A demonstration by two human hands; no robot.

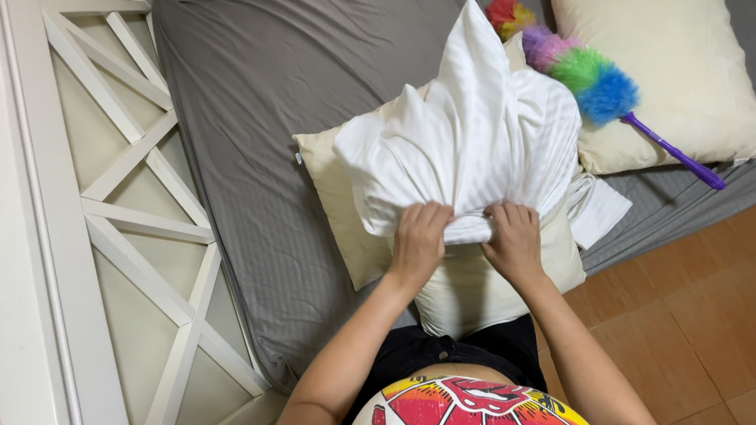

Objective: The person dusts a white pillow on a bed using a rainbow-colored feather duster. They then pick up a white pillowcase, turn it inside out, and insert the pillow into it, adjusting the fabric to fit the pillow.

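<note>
Left hand (418, 239) and right hand (512, 241) both clenched on open edge of white pillowcase (469, 143), half drawn over cream pillow (471, 287) at bed edge (grey sheet (272, 69)). Advise even pull both sides, corners seated first.

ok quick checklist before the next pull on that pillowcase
1. Both hands on the case edge: left hand and right hand grip the white pillowcase: ok.
2. Case fully over the pillow: lower part bare: not ok.
3. Case lying smooth: bunched, creased: not ok.
4. Duster out of the way: lies beside the case, on the second pillow: ok.
5. Pillow corners seated inside: cannot tell.
</note>
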